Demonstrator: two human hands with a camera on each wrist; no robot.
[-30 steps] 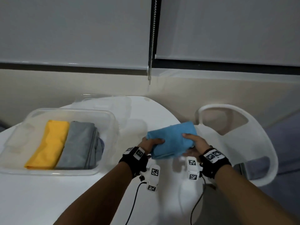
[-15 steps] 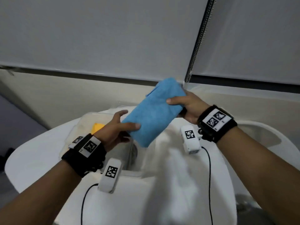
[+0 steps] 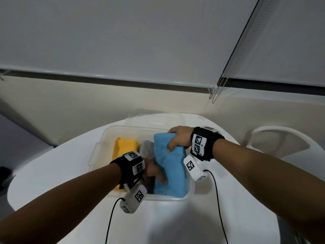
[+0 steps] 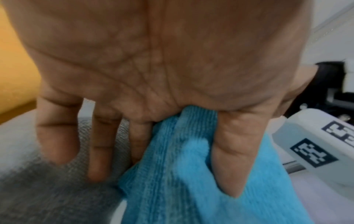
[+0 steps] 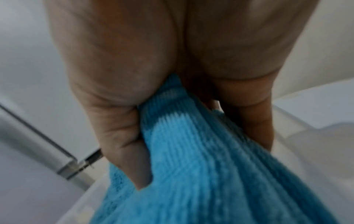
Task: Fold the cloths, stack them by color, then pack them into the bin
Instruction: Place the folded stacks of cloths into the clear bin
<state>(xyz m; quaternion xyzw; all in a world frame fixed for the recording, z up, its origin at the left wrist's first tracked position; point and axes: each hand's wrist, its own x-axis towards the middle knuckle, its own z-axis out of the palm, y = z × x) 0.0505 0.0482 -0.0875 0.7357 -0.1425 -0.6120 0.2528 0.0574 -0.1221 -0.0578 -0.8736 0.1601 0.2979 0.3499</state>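
Both hands pinch the folded blue terry cloth [image 3: 168, 166], left hand [image 3: 154, 171] low, right hand [image 3: 177, 138] at its top end, at centre frame inside the clear plastic bin [image 3: 98, 148]; best seated flat beside the folded grey cloth [image 3: 146, 149], fold kept closed.

White round-edged counter [image 3: 52, 173]. Clear plastic bin [image 3: 98, 150] sits on it toward the far edge, a clear lid [image 3: 158, 118] flat behind it. Two black cables [image 3: 218, 199] trail over the near side.
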